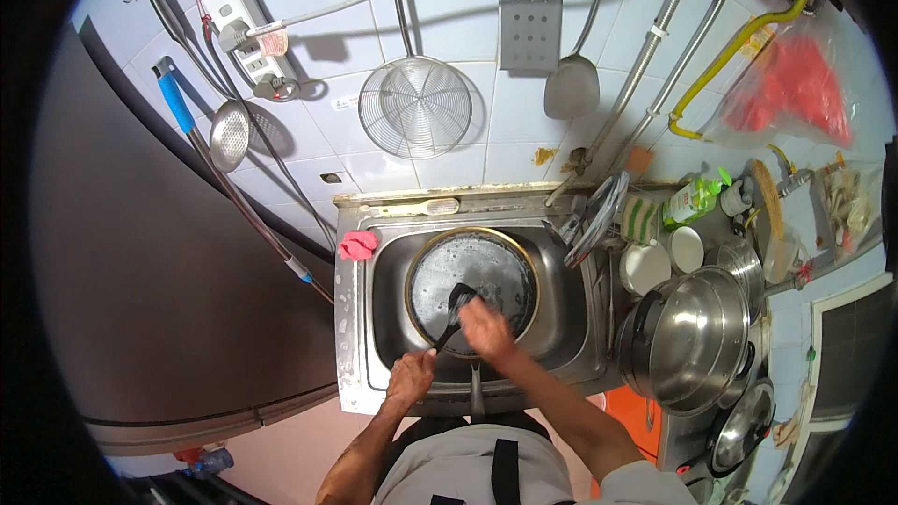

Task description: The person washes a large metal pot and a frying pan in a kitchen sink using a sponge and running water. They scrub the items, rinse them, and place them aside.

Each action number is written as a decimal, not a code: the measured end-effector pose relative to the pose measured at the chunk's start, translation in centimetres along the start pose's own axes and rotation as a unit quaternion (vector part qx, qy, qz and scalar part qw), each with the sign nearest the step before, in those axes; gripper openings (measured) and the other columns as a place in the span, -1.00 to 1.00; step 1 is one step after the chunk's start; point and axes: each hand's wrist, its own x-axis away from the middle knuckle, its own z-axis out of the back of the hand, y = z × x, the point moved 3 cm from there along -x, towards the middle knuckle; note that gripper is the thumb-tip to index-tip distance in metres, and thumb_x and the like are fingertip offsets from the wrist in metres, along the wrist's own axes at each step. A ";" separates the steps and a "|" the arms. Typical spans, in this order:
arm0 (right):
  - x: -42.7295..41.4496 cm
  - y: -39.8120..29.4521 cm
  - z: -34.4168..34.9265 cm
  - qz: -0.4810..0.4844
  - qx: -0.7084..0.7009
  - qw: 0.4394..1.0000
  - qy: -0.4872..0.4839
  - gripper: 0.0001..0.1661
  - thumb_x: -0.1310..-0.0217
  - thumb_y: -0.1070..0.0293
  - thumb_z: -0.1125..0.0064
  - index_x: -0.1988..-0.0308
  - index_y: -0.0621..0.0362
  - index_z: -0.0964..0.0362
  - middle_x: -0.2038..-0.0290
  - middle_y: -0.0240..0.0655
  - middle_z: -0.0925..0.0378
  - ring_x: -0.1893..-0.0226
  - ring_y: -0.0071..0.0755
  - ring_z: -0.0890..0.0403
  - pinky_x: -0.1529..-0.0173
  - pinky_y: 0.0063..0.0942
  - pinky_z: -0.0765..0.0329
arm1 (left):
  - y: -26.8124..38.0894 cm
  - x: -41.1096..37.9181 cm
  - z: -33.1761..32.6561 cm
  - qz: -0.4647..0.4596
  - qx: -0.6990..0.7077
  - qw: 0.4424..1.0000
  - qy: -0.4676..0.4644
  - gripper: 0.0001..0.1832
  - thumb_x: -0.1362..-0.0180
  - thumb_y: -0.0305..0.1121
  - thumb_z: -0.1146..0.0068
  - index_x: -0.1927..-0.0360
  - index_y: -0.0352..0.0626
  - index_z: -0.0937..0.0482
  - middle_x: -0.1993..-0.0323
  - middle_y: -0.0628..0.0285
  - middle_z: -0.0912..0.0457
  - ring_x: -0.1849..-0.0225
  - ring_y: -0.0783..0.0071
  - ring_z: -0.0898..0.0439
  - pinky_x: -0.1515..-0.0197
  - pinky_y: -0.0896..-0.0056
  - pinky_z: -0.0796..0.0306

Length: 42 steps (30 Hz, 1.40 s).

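My left hand (412,377) grips the handle of a black cooking utensil (447,334), likely a spatula or turner. Blurred by motion, my right hand (485,330) is at the utensil's broad head and overlaps it. Whether a scrubber is in that hand cannot be made out. Both hands are above a wide round frying pan (438,259) with a gold-coloured rim and a wet dark inside. The pan sits in the stainless steel sink (568,315), its handle (477,393) pointing towards me over the front edge.
A pink cloth (358,245) lies on the sink's left rim, near a light-coloured brush (421,207) on the back ledge. The faucet (563,230) is at the back right. Stacked steel pots (694,344), white bowls (644,268) and a green soap bottle (691,203) crowd the right counter.
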 end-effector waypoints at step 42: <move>0.1 1.4 1.8 -0.095 -0.012 0.995 0.034 -0.64 0.01 0.57 -0.21 0.13 0.17 -0.42 0.18 -0.10 -0.39 0.15 0.20 -0.52 0.12 -0.06 -0.50 | 2.9 -0.1 1.1 -0.034 0.049 0.998 -0.017 -0.72 -0.24 -0.23 -0.15 0.13 -0.20 -0.69 0.43 -0.20 -0.64 0.27 -0.17 -0.66 0.17 0.00 -0.48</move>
